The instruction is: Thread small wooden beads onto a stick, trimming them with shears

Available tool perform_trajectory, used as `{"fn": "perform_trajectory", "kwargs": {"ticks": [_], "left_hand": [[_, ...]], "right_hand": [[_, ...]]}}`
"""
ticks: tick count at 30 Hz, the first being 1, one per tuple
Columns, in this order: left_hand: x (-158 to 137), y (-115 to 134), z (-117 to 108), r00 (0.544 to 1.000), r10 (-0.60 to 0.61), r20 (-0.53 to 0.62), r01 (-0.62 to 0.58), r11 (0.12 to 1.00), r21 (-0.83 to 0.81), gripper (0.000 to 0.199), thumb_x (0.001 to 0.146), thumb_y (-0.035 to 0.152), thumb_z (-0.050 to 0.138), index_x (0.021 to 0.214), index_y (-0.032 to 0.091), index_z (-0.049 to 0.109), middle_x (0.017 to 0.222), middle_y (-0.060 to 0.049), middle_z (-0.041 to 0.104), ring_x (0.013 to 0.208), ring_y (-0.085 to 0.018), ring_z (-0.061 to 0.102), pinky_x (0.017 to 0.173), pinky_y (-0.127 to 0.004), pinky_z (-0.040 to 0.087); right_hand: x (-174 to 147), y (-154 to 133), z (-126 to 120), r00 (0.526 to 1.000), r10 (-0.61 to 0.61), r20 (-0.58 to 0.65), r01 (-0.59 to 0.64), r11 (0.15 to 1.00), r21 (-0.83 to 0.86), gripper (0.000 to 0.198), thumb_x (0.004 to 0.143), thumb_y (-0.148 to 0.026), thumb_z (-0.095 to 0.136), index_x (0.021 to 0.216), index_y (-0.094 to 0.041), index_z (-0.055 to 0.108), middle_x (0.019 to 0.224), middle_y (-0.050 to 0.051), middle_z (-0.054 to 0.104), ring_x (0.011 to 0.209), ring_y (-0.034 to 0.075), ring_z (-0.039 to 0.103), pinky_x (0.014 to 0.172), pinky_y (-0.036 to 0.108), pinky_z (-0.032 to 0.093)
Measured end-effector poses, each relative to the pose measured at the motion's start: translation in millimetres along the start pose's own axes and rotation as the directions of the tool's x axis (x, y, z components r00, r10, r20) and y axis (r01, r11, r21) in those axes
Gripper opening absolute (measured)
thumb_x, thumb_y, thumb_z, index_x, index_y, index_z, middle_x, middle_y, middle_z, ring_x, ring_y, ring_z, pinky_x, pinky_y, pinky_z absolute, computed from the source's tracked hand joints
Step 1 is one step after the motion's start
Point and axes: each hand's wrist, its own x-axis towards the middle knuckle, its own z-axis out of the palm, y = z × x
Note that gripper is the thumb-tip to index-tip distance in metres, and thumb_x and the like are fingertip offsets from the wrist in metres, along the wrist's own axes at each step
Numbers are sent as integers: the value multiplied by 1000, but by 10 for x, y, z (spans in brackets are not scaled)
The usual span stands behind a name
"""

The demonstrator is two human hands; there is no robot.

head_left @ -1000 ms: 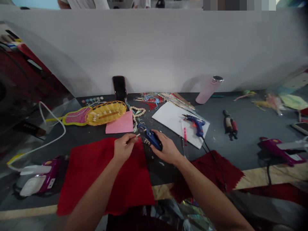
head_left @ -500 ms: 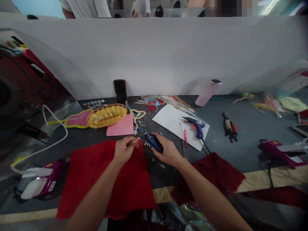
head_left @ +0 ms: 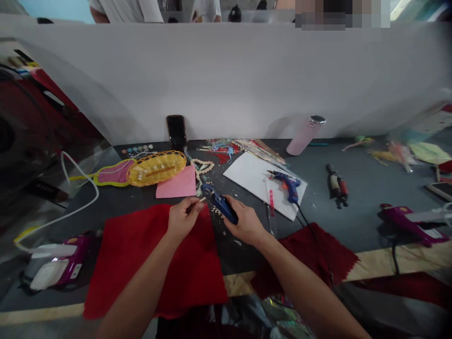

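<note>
My left hand [head_left: 184,216] is closed in a pinch on a small pale stick [head_left: 202,200], whose end sticks out past the fingertips over the red cloth [head_left: 141,263]. My right hand [head_left: 244,221] wraps round a dark blue hand tool with a hooked head [head_left: 223,207]; its exact kind is not clear. The tool's head points up and left, just beside the stick, and I cannot tell whether they touch. Small pale cut bits [head_left: 216,211] lie on the dark table between and below the hands.
A blue glue gun [head_left: 287,183] rests on a white board [head_left: 243,172], its cord trailing toward me. Behind my left hand are pink paper [head_left: 178,186], a yellow woven basket [head_left: 158,168] and a phone [head_left: 176,132]. A pink bottle [head_left: 305,135] stands by the white partition.
Both hands stay almost in place with the same things in them. The pale stick shows slightly longer and more tilted beyond the left fingertips.
</note>
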Motion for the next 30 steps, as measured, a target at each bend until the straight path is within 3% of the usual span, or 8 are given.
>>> {"fn": "perform_trajectory", "kwargs": {"ticks": [5, 17, 30], "left_hand": [[-8, 15, 8, 999, -29, -44, 31, 998, 54, 19, 79, 34, 53, 84, 20, 64, 75, 0, 69, 66, -14, 62, 62, -22, 45], [-7, 29, -25, 998, -10, 64, 17, 995, -102, 18, 81, 30, 51, 73, 19, 64, 64, 1, 67, 62, -12, 61, 63, -21, 46], [-1, -4, -25, 998, -29, 61, 33, 997, -68, 21, 82, 33, 50, 77, 17, 63, 64, 1, 67, 63, -12, 60, 64, -20, 44]], "right_hand": [[16, 8, 5, 1000, -10, -30, 11, 1000, 22, 55, 77, -25, 52, 130, -20, 36, 120, 9, 54, 106, 21, 54, 91, 36, 45], [10, 25, -20, 1000, -20, 17, 20, 999, 37, 55, 78, -25, 51, 130, -18, 35, 121, 11, 52, 109, 22, 52, 93, 37, 44], [-18, 6, 22, 998, 29, 58, -27, 998, -50, 57, 77, -23, 50, 132, -14, 35, 124, 12, 53, 109, 22, 54, 93, 36, 44]]}}
